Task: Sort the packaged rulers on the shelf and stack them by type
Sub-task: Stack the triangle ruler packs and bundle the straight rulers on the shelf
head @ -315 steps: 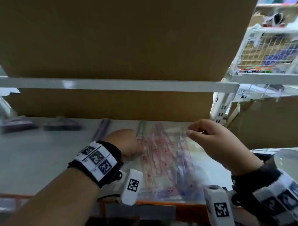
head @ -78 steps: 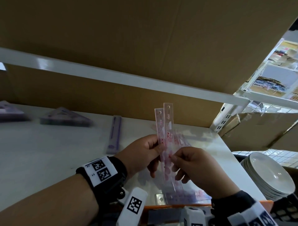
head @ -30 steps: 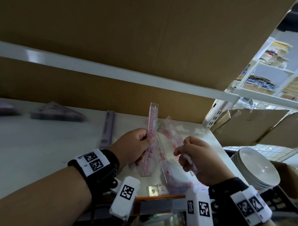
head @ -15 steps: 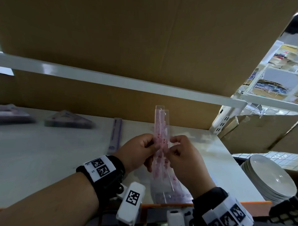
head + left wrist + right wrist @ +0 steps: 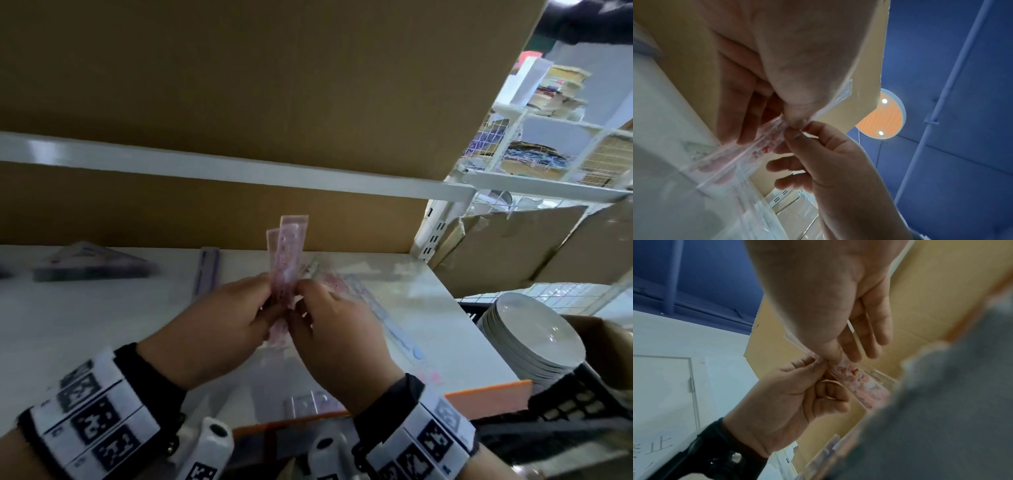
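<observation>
The two pink rulers (image 5: 287,260) have come together since a moment ago, when they were held apart, one in each hand. Now the left hand (image 5: 219,322) and right hand (image 5: 337,335) both pinch them, upright, above the front right part of the shelf (image 5: 85,325). They look light, thin and bendy in slippery clear bags, so hold them by the flat middle. More pink rulers (image 5: 363,301) lie by the shelf's right edge. A crate (image 5: 565,404) beside it holds stacked plates (image 5: 534,339).
</observation>
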Tool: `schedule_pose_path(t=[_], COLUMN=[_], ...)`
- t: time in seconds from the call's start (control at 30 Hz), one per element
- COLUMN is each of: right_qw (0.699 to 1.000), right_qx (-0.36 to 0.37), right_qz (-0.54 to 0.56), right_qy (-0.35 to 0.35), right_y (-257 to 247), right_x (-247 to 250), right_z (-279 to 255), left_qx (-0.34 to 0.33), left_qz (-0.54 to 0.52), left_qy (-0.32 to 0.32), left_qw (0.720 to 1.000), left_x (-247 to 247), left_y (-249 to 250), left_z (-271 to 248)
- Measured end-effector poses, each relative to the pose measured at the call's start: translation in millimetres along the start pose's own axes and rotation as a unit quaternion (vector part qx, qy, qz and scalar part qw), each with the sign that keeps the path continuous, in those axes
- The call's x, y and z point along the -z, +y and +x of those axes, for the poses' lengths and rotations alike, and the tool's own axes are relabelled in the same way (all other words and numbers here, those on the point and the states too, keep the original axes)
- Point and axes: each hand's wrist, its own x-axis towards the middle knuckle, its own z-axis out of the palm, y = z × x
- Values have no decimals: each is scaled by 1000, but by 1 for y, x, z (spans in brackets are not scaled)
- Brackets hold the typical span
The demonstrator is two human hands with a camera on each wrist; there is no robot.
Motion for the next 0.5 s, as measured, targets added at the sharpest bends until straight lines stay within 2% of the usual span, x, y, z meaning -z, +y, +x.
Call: schedule_pose_path(t=[0.13, 0.23, 0.33, 0.43, 0.5], right_qw=[998, 995, 996, 993, 975], right_qx=[-19, -26, -24, -104, -188], right_qz=[55, 85, 54, -24, -73], right_qy=[-22, -40, -60, -44, -91], right_y=[-5, -8, -5, 25, 53], right_x=[-2, -4, -1, 13, 25], right_z=[-3, -6, -1, 16, 27], left_qx=[-1, 31, 47, 66, 109], left_qz=[29, 7, -28, -83, -140], left_qy=[-22, -24, -33, -42, -41], left_qw=[999, 999, 998, 993, 983], left_x=[-6, -8, -8, -8, -9], left_y=[1, -2, -6, -12, -17], left_z=[-6, -4, -3, -4, -4])
